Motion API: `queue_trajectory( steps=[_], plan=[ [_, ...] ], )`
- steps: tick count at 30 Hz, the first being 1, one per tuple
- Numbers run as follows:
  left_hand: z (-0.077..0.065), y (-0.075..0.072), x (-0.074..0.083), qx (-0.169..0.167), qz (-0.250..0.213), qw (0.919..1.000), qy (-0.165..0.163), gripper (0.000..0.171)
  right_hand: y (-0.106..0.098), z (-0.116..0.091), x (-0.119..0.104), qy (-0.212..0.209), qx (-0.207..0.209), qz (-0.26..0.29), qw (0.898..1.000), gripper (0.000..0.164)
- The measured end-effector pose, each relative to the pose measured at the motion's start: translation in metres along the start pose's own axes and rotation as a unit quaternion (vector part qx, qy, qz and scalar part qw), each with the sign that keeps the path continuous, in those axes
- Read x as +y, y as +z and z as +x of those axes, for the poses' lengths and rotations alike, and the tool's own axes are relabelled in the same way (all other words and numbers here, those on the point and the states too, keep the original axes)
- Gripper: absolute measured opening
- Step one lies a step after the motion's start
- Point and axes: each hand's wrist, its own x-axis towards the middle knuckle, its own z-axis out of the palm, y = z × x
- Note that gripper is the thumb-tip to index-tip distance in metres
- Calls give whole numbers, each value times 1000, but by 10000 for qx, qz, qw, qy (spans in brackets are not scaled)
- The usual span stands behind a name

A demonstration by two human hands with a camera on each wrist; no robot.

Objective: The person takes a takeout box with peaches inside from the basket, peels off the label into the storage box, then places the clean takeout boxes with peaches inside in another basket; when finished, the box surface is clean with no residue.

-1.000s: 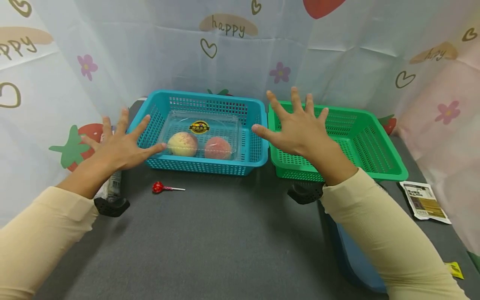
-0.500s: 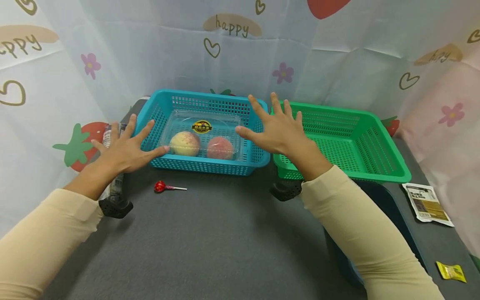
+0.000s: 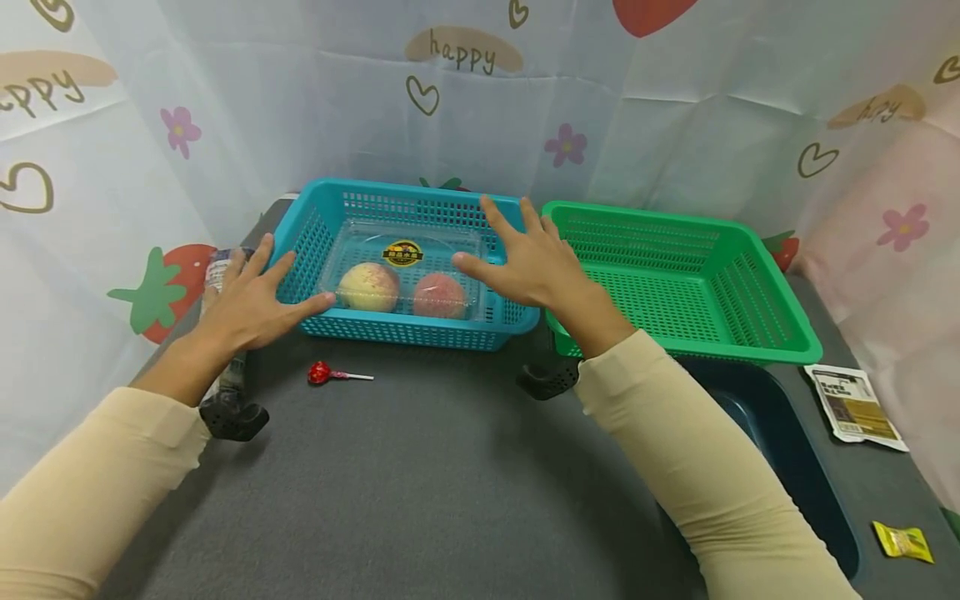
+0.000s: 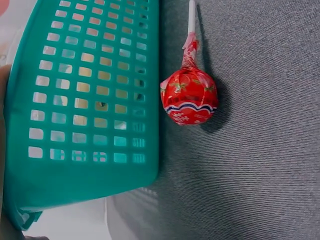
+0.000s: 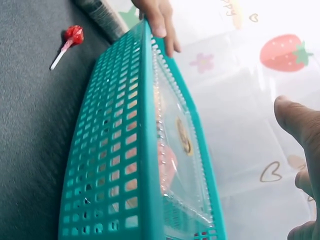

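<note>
A blue perforated basket (image 3: 397, 333) stands at the back of the table. In it lies a clear plastic box (image 3: 442, 242) with a black-and-gold label and two peaches (image 3: 370, 287) inside, one pale yellow, one pink. My left hand (image 3: 251, 312) is spread at the basket's left front corner, thumb by the front rim. My right hand (image 3: 536, 262), fingers straight and spread, hovers over its right end, thumb pointing at the box. In the right wrist view, the left fingertips (image 5: 159, 25) overlap the basket's far end. A red-wrapped lollipop (image 4: 190, 97) lies in front of the basket.
A green basket (image 3: 750, 350) stands right of the blue one. Below it, a dark blue tray (image 3: 780, 433) is partly covered by the right sleeve. A white-and-brown packet (image 3: 855, 406) and yellow wrapped sweet (image 3: 902, 542) lie far right. A printed cylindrical pack (image 3: 217, 271) is behind the left hand.
My right hand has moved left from the green basket to over the blue basket's right end, uncovering more of the tray. The left hand has barely shifted. Baskets and lollipop stay put.
</note>
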Motion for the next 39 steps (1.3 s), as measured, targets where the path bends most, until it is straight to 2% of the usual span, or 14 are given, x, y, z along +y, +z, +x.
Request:
queue_trajectory(
  steps=[17,28,39],
  plan=[
    [-3,6,-8,266,-975,9948,102,100,15,14,2,88,-236,830,9962,90],
    [-5,11,-12,709,-1276,9891,177,93,31,28,0,259,-401,1720,9839,94],
    [-3,17,-12,886,-1465,9852,129,91,43,38,-2,511,-737,2140,9727,94]
  ],
)
